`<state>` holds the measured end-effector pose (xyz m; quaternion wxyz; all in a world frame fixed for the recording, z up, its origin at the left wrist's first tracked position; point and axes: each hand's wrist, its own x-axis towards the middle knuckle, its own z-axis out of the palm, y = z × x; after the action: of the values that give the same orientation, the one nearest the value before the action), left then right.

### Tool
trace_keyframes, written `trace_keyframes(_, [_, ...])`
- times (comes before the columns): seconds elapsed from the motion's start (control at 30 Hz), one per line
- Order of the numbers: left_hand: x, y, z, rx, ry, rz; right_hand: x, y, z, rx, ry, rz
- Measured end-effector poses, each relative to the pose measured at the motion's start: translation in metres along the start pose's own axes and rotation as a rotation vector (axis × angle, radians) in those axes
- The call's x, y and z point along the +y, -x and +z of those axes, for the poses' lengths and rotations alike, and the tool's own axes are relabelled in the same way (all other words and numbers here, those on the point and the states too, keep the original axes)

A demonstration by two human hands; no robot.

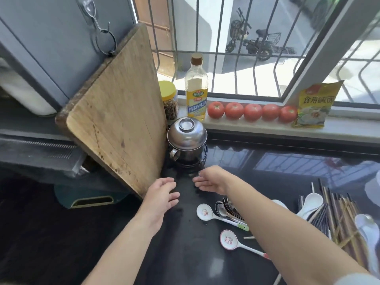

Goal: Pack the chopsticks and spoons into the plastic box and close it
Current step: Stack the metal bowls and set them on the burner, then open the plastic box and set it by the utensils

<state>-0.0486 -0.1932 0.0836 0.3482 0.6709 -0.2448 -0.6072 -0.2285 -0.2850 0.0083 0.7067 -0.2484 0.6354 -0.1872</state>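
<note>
A pile of chopsticks lies on the dark counter at the right, with white spoons among them. Two white ceramic spoons with pink pictures lie nearer the middle, beside several metal spoons. My left hand and my right hand hover over the counter with relaxed fingers, palms facing each other, holding nothing. They are in front of the steel pot. A green plastic box sits partly under the cutting board at the left.
A wooden cutting board leans against the wall at the left. A steel pot with a bowl upside down on it stands on a rack behind my hands. An oil bottle, a jar, several tomatoes and a packet line the windowsill.
</note>
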Motion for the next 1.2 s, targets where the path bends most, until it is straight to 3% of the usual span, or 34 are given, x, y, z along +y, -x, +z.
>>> trace_keyframes(0.17, [-0.003, 0.007, 0.046, -0.135, -0.055, -0.021, 0.034, 0.072, -0.085, 0.176, -0.200, -0.138])
trace_keyframes(0.33, [-0.001, 0.039, 0.156, -0.371, -0.114, -0.058, 0.091, 0.165, -0.202, 0.485, -0.384, -0.179])
trace_keyframes(0.5, [-0.018, 0.080, 0.270, -0.525, -0.232, -0.072, 0.164, 0.238, -0.317, 0.650, -0.607, -0.180])
trace_keyframes(0.63, [-0.051, 0.099, 0.332, -0.552, -0.346, -0.094, 0.199, 0.236, -0.402, 0.766, -0.645, -0.084])
trace_keyframes(0.8, [-0.098, 0.125, 0.368, -0.421, -0.300, -0.161, 0.172, 0.201, -0.484, 0.795, -0.600, -0.064])
trace_keyframes(1.07, [-0.121, 0.170, 0.383, -0.288, -0.272, -0.139, 0.155, 0.198, -0.498, 0.837, -0.498, -0.247])
trace_keyframes(1.2, [-0.118, 0.184, 0.375, -0.197, -0.156, -0.037, 0.169, 0.230, -0.417, 0.565, -0.203, -0.303])
